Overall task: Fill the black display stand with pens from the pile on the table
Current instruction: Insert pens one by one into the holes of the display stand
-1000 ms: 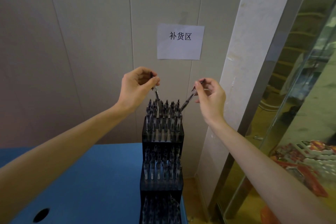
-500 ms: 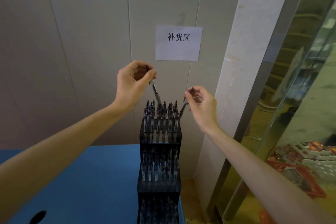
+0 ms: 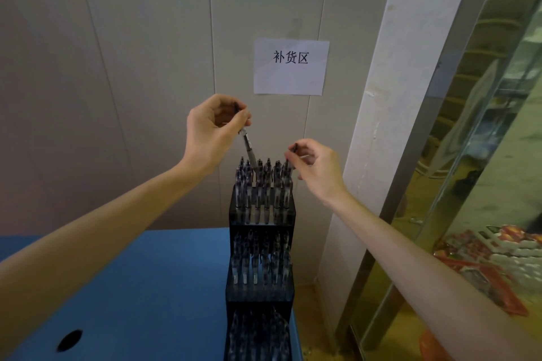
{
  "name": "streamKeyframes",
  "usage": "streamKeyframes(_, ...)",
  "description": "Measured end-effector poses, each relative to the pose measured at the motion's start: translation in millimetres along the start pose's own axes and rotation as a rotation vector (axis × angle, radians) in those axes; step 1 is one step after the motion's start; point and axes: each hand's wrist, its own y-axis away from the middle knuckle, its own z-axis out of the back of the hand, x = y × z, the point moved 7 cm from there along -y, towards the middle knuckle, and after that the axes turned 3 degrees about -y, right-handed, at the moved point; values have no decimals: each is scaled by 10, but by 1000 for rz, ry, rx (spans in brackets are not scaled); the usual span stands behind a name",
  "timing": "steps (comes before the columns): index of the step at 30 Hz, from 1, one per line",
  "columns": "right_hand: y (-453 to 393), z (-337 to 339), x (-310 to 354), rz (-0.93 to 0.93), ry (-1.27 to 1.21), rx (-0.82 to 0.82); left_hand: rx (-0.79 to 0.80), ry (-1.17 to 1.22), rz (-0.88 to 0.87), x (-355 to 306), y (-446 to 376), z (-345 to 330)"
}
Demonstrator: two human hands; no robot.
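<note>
Both hands, left hand (image 3: 211, 132) and right hand (image 3: 316, 167), pinch pens (image 3: 248, 145) over the stand's (image 3: 261, 214) crowded top tier; best lowered upright into free slots.

A white paper sheet (image 3: 291, 67) is stuck to the pale panelled wall (image 3: 146, 67), at about 12 o'clock from the middle of the view. Three black printed Chinese characters run in one row across its upper half and read 补货区; the rest of the sheet is blank. At about 4 o'clock, behind glass, red and white packages (image 3: 498, 255) carry printing too small and blurred to read. No other writing, numbers or brand marks can be read.
</note>
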Motion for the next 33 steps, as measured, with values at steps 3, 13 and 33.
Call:
streamKeyframes(3, 61, 15, -94, -48, 22, 34, 7, 4, 6, -14, 10, 9)
streamKeyframes(13, 5, -157, -64, -35, 317, 175, 98, -66, 37, 11, 106, -69)
streamKeyframes(33, 750, -72, 295, -4, 44, 152, 209, -180, -19, -217, 784, -279)
